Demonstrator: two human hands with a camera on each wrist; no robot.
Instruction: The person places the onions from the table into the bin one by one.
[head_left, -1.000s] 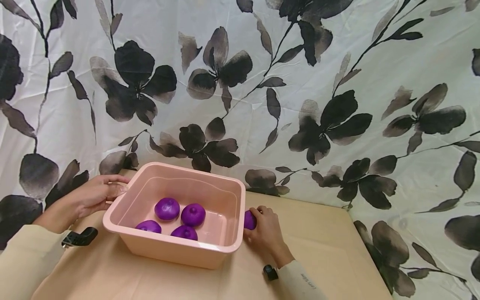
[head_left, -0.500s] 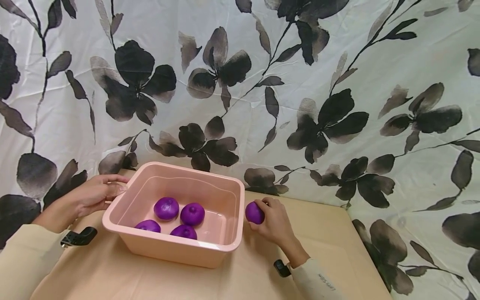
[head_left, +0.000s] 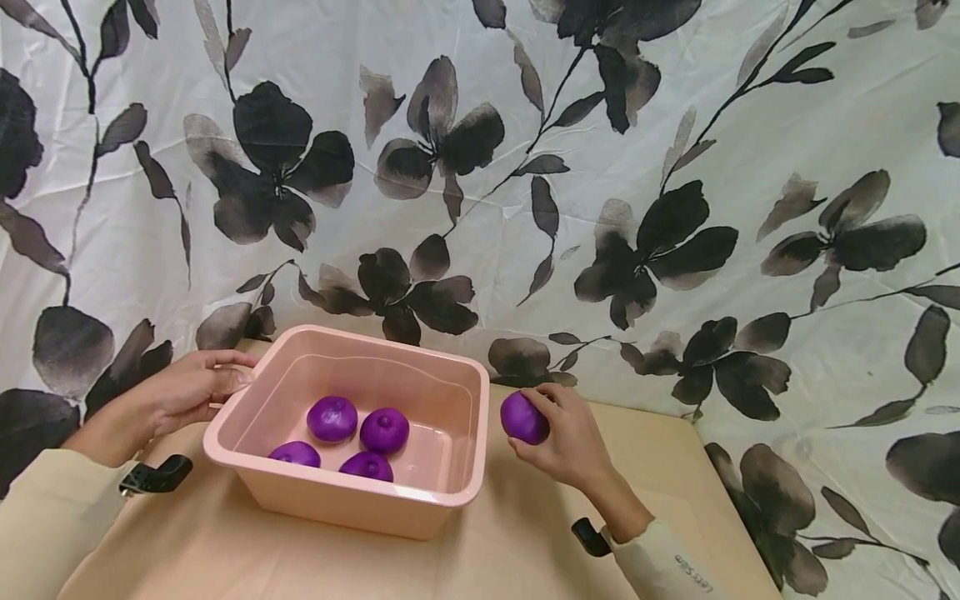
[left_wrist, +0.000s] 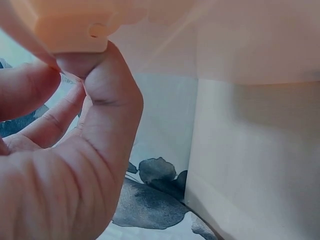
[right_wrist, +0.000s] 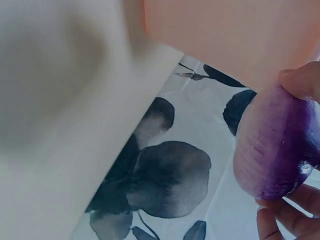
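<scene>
A pink plastic tub (head_left: 341,504) stands tilted toward me on the table, with several round purple onions (head_left: 332,418) inside it. At the tub's left rim my left hand (head_left: 187,392) grips the edge; the left wrist view shows the thumb (left_wrist: 112,100) bent up against the rim's underside. Just right of the tub, my right hand (head_left: 570,437) holds another purple onion (head_left: 525,418) between thumb and fingers, raised over the table. The right wrist view shows that onion's paler side (right_wrist: 262,145), with fingertips above and below it.
A tan cover lies over the table (head_left: 637,500), whose right edge slants toward me. Directly behind it hangs a white cloth (head_left: 525,250) with dark flowers. Both wrists carry black straps with small devices (head_left: 591,537).
My right hand has moved right and slightly up, away from the tub's right side, bringing the held onion into fuller view. The left hand and the tub have stayed in place.
</scene>
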